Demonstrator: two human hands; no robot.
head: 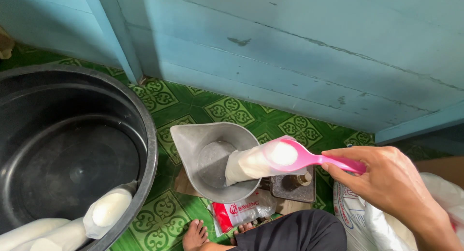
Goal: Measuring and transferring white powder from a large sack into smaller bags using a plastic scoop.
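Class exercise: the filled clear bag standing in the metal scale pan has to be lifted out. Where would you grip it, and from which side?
Probably grip the clear bag around its upper body, just below the open mouth, coming from above on the pan's near side. It leans out over the metal pan rim toward the pink spoon held by the right hand, so a low or sideways grab would likely spill the white grains.

Pink spoon (309, 159) heaped with white powder, over open clear bag (251, 161).
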